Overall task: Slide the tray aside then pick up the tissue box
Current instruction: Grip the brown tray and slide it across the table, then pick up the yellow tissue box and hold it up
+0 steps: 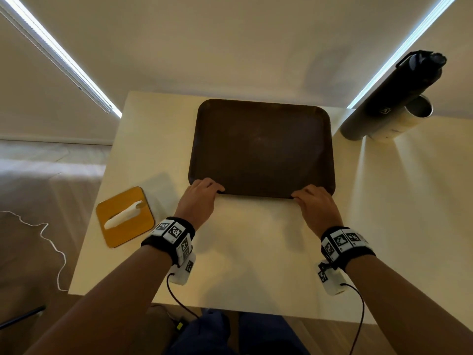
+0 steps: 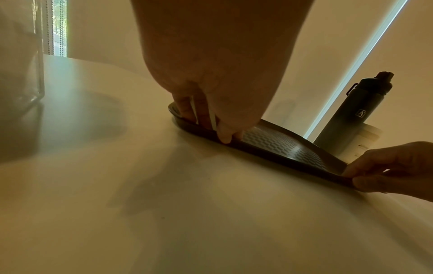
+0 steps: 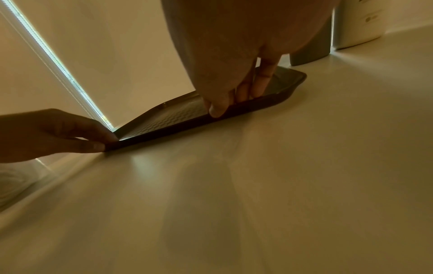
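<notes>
A dark brown tray point(image 1: 261, 147) lies flat in the middle of the cream table, with a textured floor point(image 2: 281, 146). My left hand point(image 1: 204, 190) pinches its near rim by the left corner, thumb on the outer edge and fingers point(image 2: 185, 109) over the rim. My right hand point(image 1: 311, 197) pinches the same near rim point(image 3: 178, 128) by the right corner. The tissue box point(image 1: 125, 217), with an orange top and a white tissue sticking out, stands at the table's left edge, left of my left wrist and untouched.
A dark water bottle point(image 1: 399, 90) and a pale cylindrical container point(image 1: 407, 121) stand at the far right corner, just right of the tray. The table point(image 1: 256, 252) has bare surface between tray and near edge. A white cord point(image 1: 51, 239) lies on the floor at left.
</notes>
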Action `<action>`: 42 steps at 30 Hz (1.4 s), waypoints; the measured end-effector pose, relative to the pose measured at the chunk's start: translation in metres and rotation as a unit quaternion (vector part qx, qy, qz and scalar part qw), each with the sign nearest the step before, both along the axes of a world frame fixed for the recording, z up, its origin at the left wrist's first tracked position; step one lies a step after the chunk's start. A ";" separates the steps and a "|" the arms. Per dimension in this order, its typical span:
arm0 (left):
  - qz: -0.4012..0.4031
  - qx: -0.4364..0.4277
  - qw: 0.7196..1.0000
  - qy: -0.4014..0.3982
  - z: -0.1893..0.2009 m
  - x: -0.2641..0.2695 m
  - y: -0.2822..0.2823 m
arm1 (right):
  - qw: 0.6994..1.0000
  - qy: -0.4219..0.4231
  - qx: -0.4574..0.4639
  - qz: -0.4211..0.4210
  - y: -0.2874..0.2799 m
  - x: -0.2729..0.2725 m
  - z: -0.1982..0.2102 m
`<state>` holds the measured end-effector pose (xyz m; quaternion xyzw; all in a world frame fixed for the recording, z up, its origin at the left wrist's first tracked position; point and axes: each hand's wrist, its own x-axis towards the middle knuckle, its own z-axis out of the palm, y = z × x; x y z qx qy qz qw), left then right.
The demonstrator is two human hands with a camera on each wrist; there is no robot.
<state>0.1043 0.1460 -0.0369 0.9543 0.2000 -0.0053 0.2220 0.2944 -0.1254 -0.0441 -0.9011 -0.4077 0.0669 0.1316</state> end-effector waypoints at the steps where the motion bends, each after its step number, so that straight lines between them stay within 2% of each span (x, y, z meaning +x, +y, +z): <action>1: 0.000 0.000 1.000 0.001 -0.001 0.000 0.000 | 1.000 -0.001 -0.004 0.002 0.000 0.000 0.000; 7: -0.012 -0.045 0.999 -0.006 0.025 -0.009 -0.008 | 0.999 0.024 -0.028 -0.001 0.012 -0.013 0.019; 12: 0.013 -0.032 0.997 -0.063 0.075 -0.066 -0.017 | 0.987 0.070 0.011 0.141 0.063 -0.069 0.048; 15: 0.074 -0.017 0.993 -0.094 0.093 -0.123 -0.004 | 0.969 0.117 0.016 0.219 0.104 -0.113 0.058; 17: 0.129 -0.014 0.984 -0.122 0.096 -0.160 0.009 | 0.958 0.161 0.028 0.237 0.131 -0.143 0.062; 21: 0.245 -0.019 0.956 -0.162 0.087 -0.215 0.035 | 0.942 0.264 0.026 0.204 0.175 -0.191 0.067; 24: 0.296 -0.094 0.937 -0.157 0.070 -0.233 0.051 | 0.939 0.291 0.013 0.185 0.198 -0.213 0.061; 27: 0.317 -0.194 0.922 -0.114 0.048 -0.240 0.064 | 0.937 0.316 -0.001 0.152 0.213 -0.223 0.054; 30: 0.296 -0.292 0.907 -0.071 0.038 -0.239 0.075 | 0.928 0.351 0.009 0.125 0.219 -0.229 0.054; 33: 0.263 -0.371 0.885 -0.095 0.036 -0.236 0.082 | 0.922 0.373 0.017 0.107 0.221 -0.233 0.057; 38: 0.254 -0.363 0.892 -0.094 0.037 -0.228 0.089 | 0.931 0.348 0.019 0.106 0.230 -0.228 0.062; 42: 0.246 -0.373 0.888 -0.109 0.043 -0.203 0.105 | 0.937 0.332 0.046 0.103 0.245 -0.205 0.066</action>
